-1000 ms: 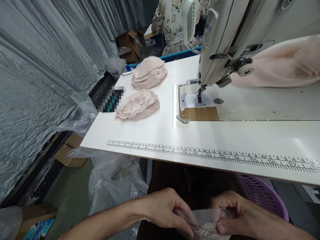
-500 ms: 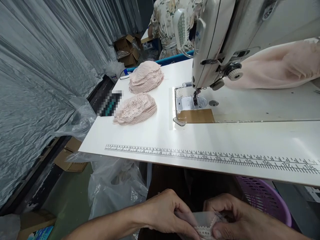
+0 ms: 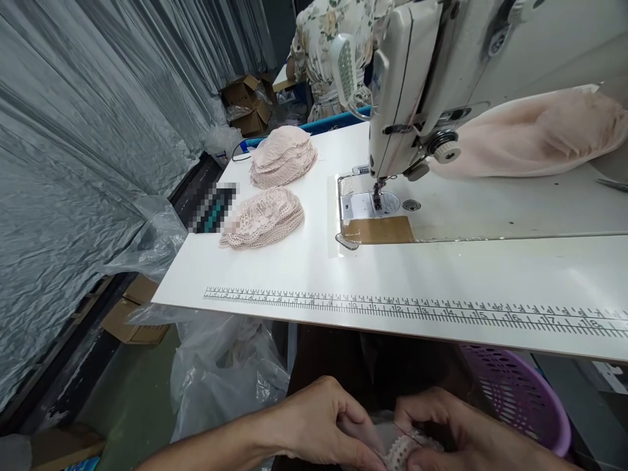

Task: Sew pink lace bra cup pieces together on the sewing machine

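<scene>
At the bottom of the view, below the table edge, a small piece of pale lace fabric (image 3: 403,448) with a sheer part is pinched between both hands over my lap. My left hand (image 3: 326,425) grips its left side, fingers bent inward. On its right side, my right hand (image 3: 444,428) holds it between thumb and curled fingers. The lower part of the lace is cut off by the frame's edge. Two stacks of pink lace pieces, a nearer one (image 3: 265,219) and a farther one (image 3: 283,157), lie on the white table (image 3: 255,268).
A sewing machine (image 3: 400,98) stands on the table, with pink fabric (image 3: 534,134) behind its arm. A ruler scale (image 3: 392,307) runs along the front edge. Below are a purple basket (image 3: 520,399) and plastic bags (image 3: 220,373). A person in a floral top (image 3: 328,49) sits beyond.
Both hands have drawn slightly closer together on the lace, and its sheer part shows less. The camera view has shifted a little; the stacks stay put.
</scene>
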`<state>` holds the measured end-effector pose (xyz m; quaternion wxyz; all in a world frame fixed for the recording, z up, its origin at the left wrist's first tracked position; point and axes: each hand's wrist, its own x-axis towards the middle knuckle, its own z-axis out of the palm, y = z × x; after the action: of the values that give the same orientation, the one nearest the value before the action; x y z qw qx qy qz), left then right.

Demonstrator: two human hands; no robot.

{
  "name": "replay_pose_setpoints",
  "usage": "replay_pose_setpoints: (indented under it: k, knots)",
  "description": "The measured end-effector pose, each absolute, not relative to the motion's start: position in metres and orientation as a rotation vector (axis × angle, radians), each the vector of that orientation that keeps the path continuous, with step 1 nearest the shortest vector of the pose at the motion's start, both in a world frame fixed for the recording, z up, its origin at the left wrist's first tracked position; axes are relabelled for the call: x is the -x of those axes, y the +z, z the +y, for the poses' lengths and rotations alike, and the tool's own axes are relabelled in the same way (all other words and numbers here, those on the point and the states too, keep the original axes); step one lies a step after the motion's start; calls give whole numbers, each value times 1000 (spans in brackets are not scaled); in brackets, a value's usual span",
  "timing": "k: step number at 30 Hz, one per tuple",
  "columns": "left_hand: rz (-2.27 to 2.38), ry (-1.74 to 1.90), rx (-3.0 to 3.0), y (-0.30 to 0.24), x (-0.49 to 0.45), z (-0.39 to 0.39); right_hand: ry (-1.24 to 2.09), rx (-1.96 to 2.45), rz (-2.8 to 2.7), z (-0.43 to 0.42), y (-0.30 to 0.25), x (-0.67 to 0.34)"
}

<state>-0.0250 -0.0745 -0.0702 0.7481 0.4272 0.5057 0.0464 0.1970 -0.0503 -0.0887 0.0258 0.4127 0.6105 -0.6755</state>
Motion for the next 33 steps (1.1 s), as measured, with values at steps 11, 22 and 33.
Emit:
replay_pose_setpoints:
  k: [11, 22, 33]
  knots:
    - [1192, 73, -1040, -75, 35, -81, -1964, -1327, 1969, -56, -91, -197]
    - [1208, 55, -1161, -70, 32, -83, -2481, -1114, 1769, -54, -98, -196]
    - [1201, 46, -1189, -66, 27, -82, -2338, -1206, 1886, -52, -99, -192]
